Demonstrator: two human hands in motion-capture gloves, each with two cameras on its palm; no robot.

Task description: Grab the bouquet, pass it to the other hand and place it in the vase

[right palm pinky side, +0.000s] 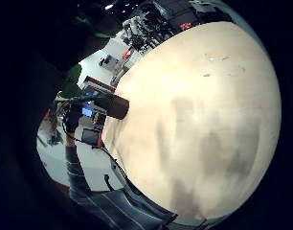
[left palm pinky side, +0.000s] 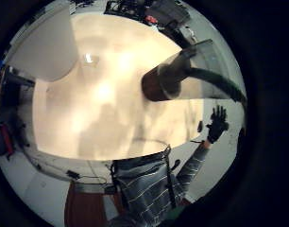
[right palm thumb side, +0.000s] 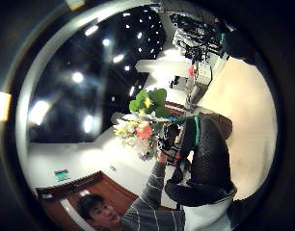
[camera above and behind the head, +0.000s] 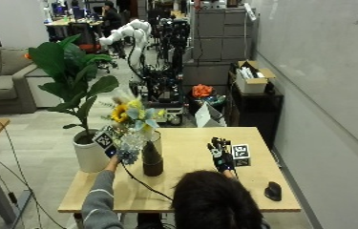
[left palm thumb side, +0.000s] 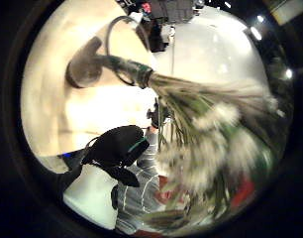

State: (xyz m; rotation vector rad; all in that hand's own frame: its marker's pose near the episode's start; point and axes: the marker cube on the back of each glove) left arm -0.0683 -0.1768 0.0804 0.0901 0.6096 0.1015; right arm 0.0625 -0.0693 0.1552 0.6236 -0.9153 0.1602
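In the outside view my left hand (camera above and behind the head: 111,149) grips the bouquet (camera above and behind the head: 131,119) of yellow, white and blue flowers beside the vase (camera above and behind the head: 152,161). The vase is dark brown below with clear glass above, and stands on the wooden table (camera above and behind the head: 191,143) left of centre. The bouquet's stems (left palm thumb side: 134,72) reach into the vase's mouth (left palm thumb side: 84,67), and the flower heads (left palm thumb side: 211,134) fill the left thumb side view. My right hand (camera above and behind the head: 220,158) hovers over the table to the right, fingers spread (left palm pinky side: 217,124), holding nothing. From the right palm, the left hand (right palm thumb side: 167,139) shows under the flowers (right palm thumb side: 140,125).
A large potted plant in a white pot (camera above and behind the head: 89,153) stands off the table's left edge, close to my left arm. A black computer mouse (camera above and behind the head: 272,191) lies near the front right corner. A wall runs along the right side.
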